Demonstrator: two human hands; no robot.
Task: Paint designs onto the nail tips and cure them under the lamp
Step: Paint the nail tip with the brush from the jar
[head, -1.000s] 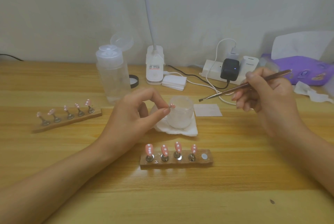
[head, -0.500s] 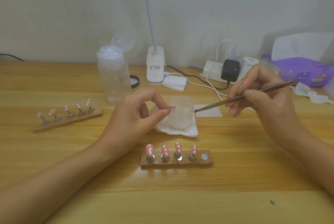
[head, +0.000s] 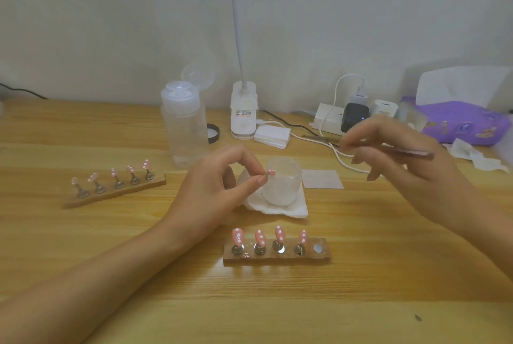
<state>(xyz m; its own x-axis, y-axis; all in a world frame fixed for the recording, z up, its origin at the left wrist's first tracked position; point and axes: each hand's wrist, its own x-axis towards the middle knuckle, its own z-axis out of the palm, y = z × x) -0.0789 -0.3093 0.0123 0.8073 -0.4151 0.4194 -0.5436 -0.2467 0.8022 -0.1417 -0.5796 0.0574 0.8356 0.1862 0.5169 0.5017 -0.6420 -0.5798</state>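
Right hand point(head: 410, 177), pinching the brush point(head: 410, 152), drew back from the cup point(head: 283, 191) — left hand point(head: 213, 191) still pinches the nail tip point(head: 271, 172).

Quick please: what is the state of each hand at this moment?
Left hand: pinches a pink nail tip.
Right hand: grips a thin brush.

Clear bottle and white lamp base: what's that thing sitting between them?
A small round black-rimmed cap lies between the clear bottle and the lamp base, partly behind the bottle, in the head view.
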